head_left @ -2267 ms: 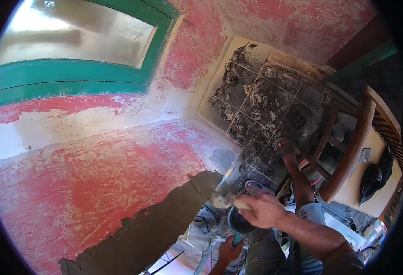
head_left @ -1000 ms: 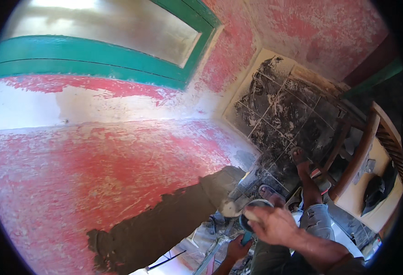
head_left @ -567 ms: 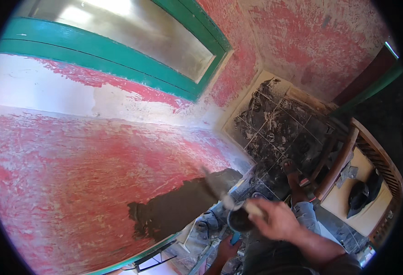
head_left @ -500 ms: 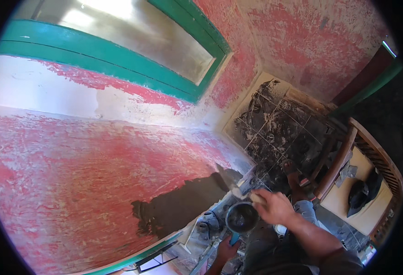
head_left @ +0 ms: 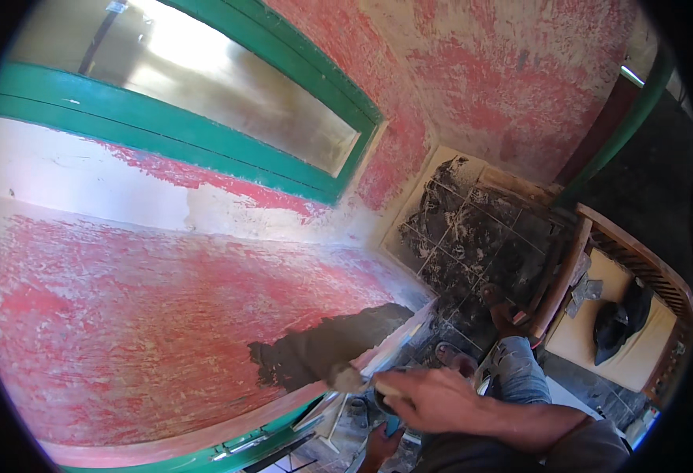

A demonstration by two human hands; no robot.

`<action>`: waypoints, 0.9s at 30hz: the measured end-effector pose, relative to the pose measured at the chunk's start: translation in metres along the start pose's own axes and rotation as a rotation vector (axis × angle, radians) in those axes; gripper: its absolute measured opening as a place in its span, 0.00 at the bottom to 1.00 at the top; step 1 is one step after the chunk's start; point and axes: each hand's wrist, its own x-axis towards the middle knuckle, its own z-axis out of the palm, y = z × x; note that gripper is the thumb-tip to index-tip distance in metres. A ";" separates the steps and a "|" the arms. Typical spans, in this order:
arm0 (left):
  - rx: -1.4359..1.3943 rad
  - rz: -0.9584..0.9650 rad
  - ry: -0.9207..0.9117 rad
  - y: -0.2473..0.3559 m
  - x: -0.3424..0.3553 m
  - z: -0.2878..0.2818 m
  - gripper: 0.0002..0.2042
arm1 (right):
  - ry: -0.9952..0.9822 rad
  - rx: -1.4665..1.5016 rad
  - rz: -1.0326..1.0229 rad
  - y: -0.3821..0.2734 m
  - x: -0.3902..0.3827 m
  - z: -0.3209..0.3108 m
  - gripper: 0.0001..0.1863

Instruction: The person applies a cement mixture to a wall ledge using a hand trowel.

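Note:
My right hand (head_left: 433, 400) is closed around the handle of a trowel (head_left: 348, 378), whose blade carries a lump of grey-brown mortar. The blade is over the lower edge of a dark wet mortar patch (head_left: 323, 343) on the scraped red and white wall (head_left: 149, 315). Below it, my left hand (head_left: 382, 443) grips the blue handle of a small dark pan (head_left: 394, 426). My right hand hides most of the pan's bowl, so its contents cannot be seen now.
A green-framed window (head_left: 173, 150) is set into the wall above. On the right stands a wooden chair (head_left: 563, 276) with a cream cushion and a black item on it. Dirty dark floor tiles (head_left: 472, 236) lie in the corner. A sandal-clad foot (head_left: 457, 359) is near the wall.
My right hand and the trowel have moved left and down, from above the pan to the patch's lower edge. The pan is now mostly covered by my hand. The whole view has shifted slightly.

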 end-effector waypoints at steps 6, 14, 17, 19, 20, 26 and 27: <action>-0.027 0.185 0.252 0.013 -0.012 0.011 0.17 | 0.140 0.205 -0.187 0.002 -0.022 0.000 0.25; -0.154 -0.183 0.145 -0.008 -0.016 0.008 0.12 | 0.263 0.006 0.255 0.132 0.017 0.052 0.21; -0.166 -0.181 0.142 -0.003 -0.026 0.001 0.13 | 0.178 -0.004 0.240 0.130 0.016 0.063 0.22; -0.133 -0.126 0.164 0.000 -0.033 -0.002 0.13 | 0.144 -0.023 0.186 0.111 0.008 0.064 0.23; -0.111 -0.138 0.143 0.000 -0.036 -0.005 0.13 | 0.171 -0.013 0.165 0.099 0.003 0.064 0.23; -0.110 -0.150 0.195 -0.015 -0.042 -0.007 0.12 | 0.283 0.167 -0.055 0.055 -0.037 0.074 0.26; -0.106 -0.145 0.191 -0.019 -0.042 -0.008 0.12 | 0.319 0.209 -0.055 0.057 -0.041 0.082 0.26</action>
